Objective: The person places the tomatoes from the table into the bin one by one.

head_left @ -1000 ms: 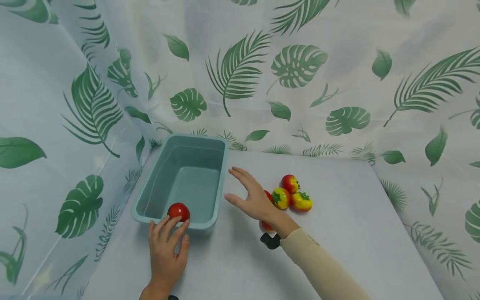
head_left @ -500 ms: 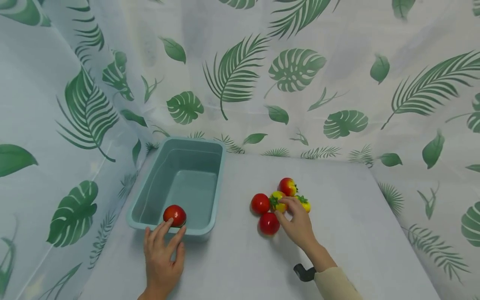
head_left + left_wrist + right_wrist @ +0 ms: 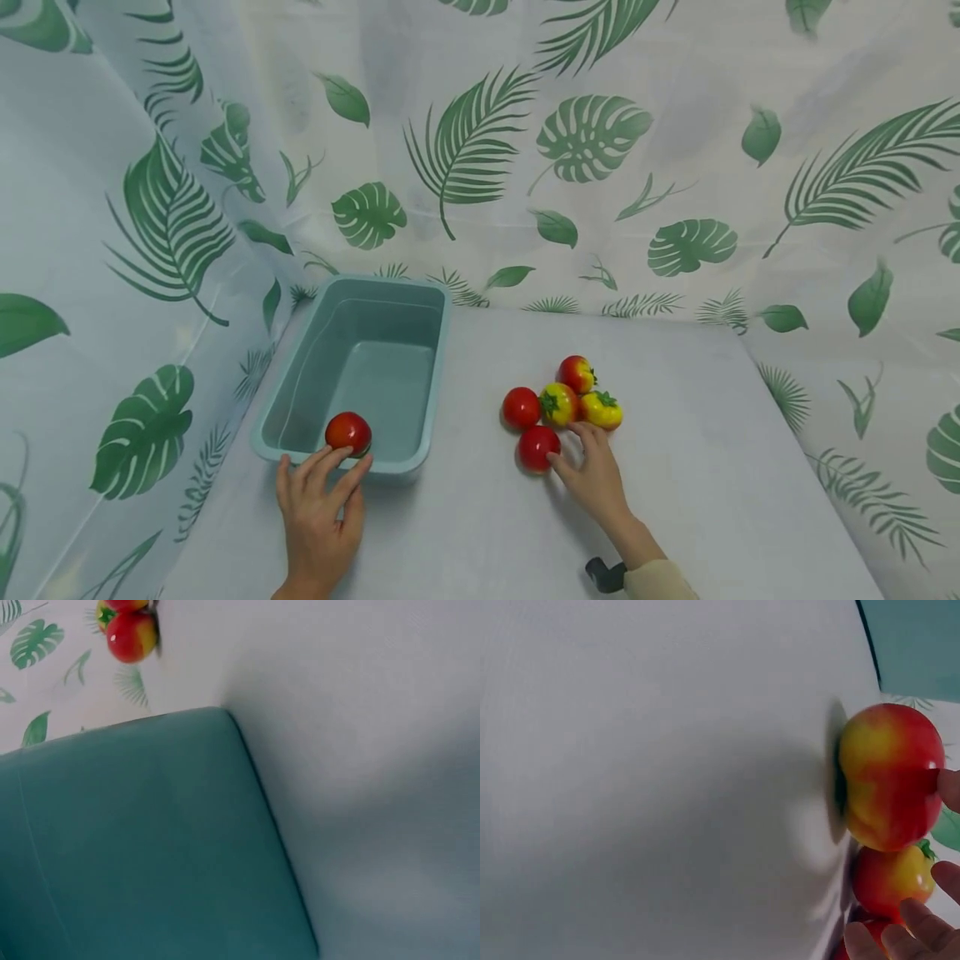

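Red front tomato (image 3: pixel 536 448): lies on the white table (image 3: pixel 480 533), nearest to the person among five, its side touched by the thumb of the right hand (image 3: pixel 596 483)
Right hand's fingers: slightly bent and well parted from the thumb, closed around nothing
Other tomatoes on the table: a red one (image 3: pixel 521 408) at left, a yellow-and-red one (image 3: pixel 559 405) in the middle, a red-and-yellow one (image 3: pixel 576 373) behind, a mostly yellow one (image 3: pixel 602 410) at right
Blue-green bin (image 3: pixel 393 392): has one red tomato (image 3: pixel 347 431) at its near end
Left hand (image 3: pixel 321 525): spread, fingers loosely bent at the near rim; whether fingertips touch the tomato, I cannot tell
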A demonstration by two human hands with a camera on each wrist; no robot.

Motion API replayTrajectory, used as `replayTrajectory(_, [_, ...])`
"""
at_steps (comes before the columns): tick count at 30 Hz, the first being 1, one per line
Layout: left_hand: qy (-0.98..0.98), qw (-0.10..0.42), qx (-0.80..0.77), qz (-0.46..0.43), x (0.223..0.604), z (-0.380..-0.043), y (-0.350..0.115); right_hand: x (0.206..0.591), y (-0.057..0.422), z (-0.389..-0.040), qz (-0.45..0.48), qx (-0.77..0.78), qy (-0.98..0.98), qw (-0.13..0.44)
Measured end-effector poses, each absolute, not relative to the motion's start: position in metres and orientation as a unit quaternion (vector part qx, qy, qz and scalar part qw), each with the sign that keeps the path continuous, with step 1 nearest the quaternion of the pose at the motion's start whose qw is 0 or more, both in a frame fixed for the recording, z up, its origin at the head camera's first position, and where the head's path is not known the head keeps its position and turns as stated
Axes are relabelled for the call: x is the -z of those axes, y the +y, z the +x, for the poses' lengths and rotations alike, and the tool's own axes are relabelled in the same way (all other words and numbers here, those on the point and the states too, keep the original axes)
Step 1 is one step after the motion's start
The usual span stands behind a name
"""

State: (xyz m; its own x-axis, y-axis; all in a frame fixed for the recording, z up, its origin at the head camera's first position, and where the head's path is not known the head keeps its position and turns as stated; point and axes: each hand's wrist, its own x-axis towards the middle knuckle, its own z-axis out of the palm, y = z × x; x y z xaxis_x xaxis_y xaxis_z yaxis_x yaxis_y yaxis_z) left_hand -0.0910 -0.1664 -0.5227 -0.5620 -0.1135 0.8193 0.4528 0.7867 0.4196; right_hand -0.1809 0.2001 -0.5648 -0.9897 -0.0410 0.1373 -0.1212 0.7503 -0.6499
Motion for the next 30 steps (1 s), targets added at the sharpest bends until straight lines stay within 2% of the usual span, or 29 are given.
replayTrajectory(16, [-0.827,0.447,0.331,-0.081,0.523,-0.092,-0.166,0.582,0.172,-0.173,0.037,-0.382,-0.923,0.025])
replayTrajectory(25, [-0.822,0.450,0.339,-0.084,0.524,-0.091,-0.165,0.574,0.172,-0.166,-0.007,-0.394,-0.919,-0.002])
replayTrajectory(30, [-0.821,0.451,0.340,-0.086,0.525,-0.092,-0.165,0.571,0.174,-0.162,-0.016,-0.403,-0.915,0.001])
